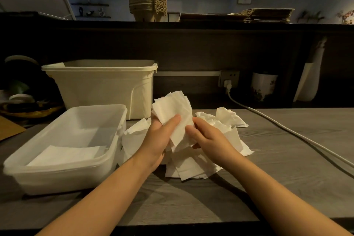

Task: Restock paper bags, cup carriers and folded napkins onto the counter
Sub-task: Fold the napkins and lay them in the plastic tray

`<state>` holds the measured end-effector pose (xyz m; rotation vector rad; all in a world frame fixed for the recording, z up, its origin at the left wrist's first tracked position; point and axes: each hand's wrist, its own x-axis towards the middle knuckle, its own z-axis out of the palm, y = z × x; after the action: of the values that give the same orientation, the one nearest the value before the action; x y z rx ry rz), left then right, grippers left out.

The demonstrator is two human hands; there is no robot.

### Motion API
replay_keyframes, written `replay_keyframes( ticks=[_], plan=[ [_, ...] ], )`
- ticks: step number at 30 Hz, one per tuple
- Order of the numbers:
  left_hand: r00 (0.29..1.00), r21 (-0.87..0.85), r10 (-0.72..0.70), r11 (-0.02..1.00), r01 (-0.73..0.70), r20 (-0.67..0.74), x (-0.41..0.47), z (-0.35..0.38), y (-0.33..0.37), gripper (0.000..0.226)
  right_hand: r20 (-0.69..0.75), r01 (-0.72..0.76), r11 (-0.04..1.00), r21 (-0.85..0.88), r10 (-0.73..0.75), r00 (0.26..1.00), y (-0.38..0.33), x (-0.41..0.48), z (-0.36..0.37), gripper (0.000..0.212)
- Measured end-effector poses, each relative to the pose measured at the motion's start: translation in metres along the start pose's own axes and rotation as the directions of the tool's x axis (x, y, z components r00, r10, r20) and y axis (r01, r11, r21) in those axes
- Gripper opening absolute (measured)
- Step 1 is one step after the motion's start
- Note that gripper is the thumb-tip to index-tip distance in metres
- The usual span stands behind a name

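My left hand (160, 138) and my right hand (208, 138) both grip one white napkin (172, 109), lifted above a loose pile of white napkins (187, 166) on the grey table. Left of the pile stands a translucent plastic tray (63, 176) with a flat folded napkin (67, 154) lying inside. On the raised dark counter at the back stand a stack of brown cup carriers (147, 2) and a flat stack of brown paper bags (268, 15).
A tall cream plastic bin (103, 86) stands behind the tray. A white power cable (287, 130) runs from a wall socket (229, 79) across the table's right side. A printed white cup (263, 86) and a white vase (310, 82) stand at the back right.
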<state>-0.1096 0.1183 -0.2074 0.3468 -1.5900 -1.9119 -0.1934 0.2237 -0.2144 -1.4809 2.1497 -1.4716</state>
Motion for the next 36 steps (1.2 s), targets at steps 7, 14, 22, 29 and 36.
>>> replay_keyframes(
  ticks=[7,14,22,29,36],
  plan=[
    [0.99,-0.039,0.142,0.989,-0.14,0.027,0.003,-0.003,-0.004,0.068,0.056,-0.153,0.935,0.321,0.142,0.988,-0.003,-0.001,-0.007,0.039],
    [0.991,-0.197,0.136,0.971,-0.135,-0.01,0.003,-0.006,0.004,0.074,0.028,-0.211,0.862,0.462,0.223,0.974,-0.001,-0.001,-0.018,0.023],
    [0.957,0.587,0.204,0.757,-0.288,0.207,0.002,-0.025,0.013,0.052,-0.145,0.0,0.996,-0.088,-0.013,0.989,-0.004,-0.004,-0.034,0.012],
    [0.899,0.789,0.186,0.433,-0.437,0.396,0.0,-0.03,0.013,0.058,0.029,0.032,0.854,-0.52,-0.019,0.999,0.001,-0.005,-0.042,0.034],
    [0.856,0.76,0.227,0.394,-0.517,0.464,-0.002,-0.026,0.016,0.044,0.095,0.139,0.914,-0.382,-0.111,0.989,0.004,-0.004,-0.04,0.053]
  ],
)
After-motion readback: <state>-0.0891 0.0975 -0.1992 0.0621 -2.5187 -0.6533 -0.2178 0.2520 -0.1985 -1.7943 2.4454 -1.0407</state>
